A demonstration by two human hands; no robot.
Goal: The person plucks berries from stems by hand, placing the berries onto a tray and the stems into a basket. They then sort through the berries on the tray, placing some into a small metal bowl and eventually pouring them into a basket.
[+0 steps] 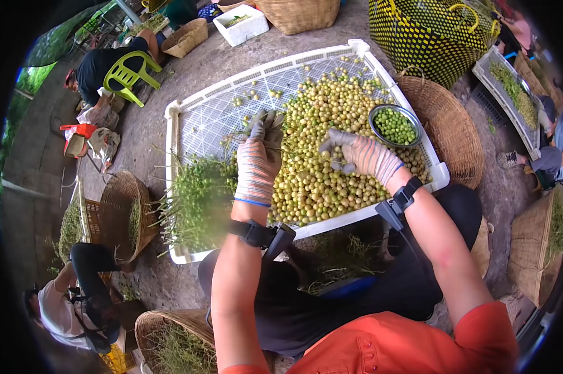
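Both hands wear grey-palmed striped gloves above a white slatted tray [197, 128] heaped with small round yellow-green fruits [319, 193]. My left hand [261, 153] is closed around thin green stems near the middle of the tray. Left of it lies a pile of green stalks [197, 202] bearing small fruits, partly blurred. Over the heap, my right hand [359, 154] has its thumb and fingers apart, close to the fruits; nothing distinct shows between them. Beside that hand, a round metal bowl [395, 126] of greener fruits rests on the heap.
Behind the tray's right side stand a wicker basket [443, 118] and a black-and-yellow woven basket [428, 37]. More baskets [129, 215] with stalks stand at left. A green plastic chair [130, 76] and several people are around; another tray [506, 93] is at right.
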